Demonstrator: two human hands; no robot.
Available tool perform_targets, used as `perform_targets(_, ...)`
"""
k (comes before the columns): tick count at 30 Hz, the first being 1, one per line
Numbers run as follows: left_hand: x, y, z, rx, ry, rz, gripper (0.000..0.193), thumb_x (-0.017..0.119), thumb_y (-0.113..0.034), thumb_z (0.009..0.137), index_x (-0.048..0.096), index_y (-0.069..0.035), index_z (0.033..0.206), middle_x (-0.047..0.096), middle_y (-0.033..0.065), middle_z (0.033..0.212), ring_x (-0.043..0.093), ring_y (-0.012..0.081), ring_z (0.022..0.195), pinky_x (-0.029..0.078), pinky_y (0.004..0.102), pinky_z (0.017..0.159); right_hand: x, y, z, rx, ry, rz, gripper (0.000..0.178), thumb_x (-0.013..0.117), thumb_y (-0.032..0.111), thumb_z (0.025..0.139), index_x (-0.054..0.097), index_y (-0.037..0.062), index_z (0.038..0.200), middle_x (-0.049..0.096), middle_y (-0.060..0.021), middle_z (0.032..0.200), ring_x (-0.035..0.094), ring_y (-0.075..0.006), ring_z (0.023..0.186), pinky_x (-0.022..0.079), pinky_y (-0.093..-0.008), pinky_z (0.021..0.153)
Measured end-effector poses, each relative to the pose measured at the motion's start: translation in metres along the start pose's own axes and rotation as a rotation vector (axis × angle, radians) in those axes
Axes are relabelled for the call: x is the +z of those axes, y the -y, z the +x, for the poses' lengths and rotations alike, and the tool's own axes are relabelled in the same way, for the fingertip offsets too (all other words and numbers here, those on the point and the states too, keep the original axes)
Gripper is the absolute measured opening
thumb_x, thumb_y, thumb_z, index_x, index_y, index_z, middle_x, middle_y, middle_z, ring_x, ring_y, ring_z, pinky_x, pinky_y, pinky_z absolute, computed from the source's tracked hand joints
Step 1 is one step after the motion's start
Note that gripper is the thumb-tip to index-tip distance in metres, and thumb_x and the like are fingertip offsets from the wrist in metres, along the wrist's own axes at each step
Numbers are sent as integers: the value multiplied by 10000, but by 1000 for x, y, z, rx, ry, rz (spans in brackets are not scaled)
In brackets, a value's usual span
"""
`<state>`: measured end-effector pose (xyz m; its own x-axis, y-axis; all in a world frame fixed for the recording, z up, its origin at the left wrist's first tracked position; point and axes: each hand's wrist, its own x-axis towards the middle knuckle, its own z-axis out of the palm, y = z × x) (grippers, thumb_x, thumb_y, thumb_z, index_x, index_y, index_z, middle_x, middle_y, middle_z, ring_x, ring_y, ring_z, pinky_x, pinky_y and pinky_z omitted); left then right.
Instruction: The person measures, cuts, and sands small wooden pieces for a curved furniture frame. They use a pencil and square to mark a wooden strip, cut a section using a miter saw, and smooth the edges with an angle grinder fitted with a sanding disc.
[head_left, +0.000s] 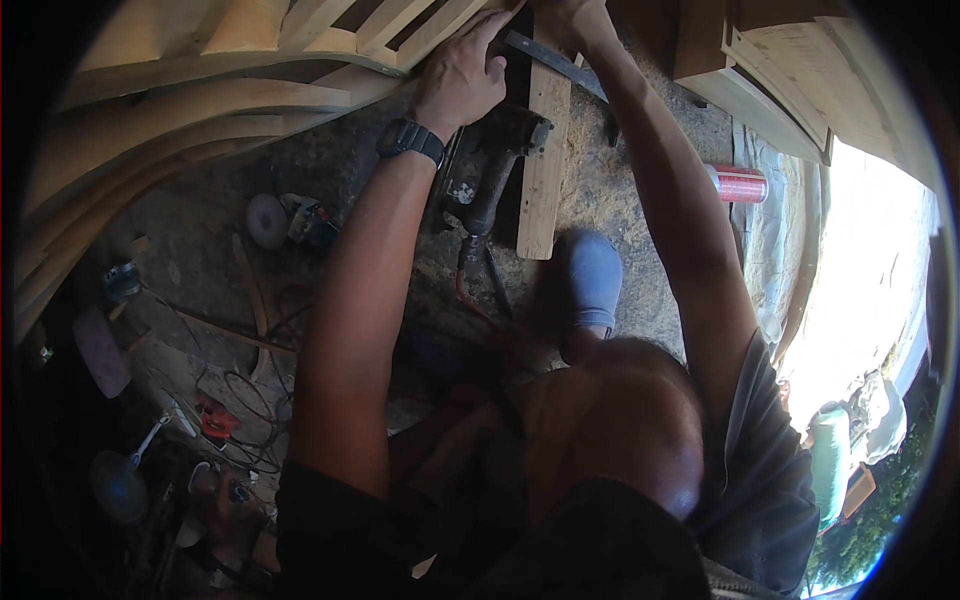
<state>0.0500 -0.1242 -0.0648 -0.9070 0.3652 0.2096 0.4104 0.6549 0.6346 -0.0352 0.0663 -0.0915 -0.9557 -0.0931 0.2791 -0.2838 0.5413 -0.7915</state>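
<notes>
My left hand [460,82], with a dark watch [411,140] on its wrist, lies at the edge of a pale wooden slatted frame [345,42]. Its fingers are stretched out and the thumb stands apart. My right hand [577,14] is at the top edge of the view, its fingers cut off, so its grip is hidden. Between the hands a flat dark metal bar [553,62] crosses a narrow wooden board [542,190]. Just left of the board, below my hands, lies a dark power tool [494,168] with a red hose or cord.
Curved wooden pieces [190,125] fill the upper left. A wooden cabinet-like piece [790,85] stands upper right, near a red and white can [740,184]. A grinder [305,220], cables and a red tool [217,422] lie at left. My foot wears a blue-grey clog [594,280].
</notes>
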Motion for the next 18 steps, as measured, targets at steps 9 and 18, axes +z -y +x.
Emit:
perform_targets(9,4,0,2,56,-14,5,555,665,-77,898,535,-42,1437,569,155,1464,533,347,1348,429,419,1144,3,-16,3,-86,-43,-94,246,496,206,1029,535,-37,1018,612,-338,908,600,-538,890,465,-572,765)
perform_targets(18,0,-2,1,3,5,5,572,666,-76,894,528,-59,1449,557,133,1479,522,339,1360,427,418,1148,9,-25,3,-220,10,-75,242,462,180,1035,548,-41,1082,610,-336,940,596,-544,914,481,-575,764)
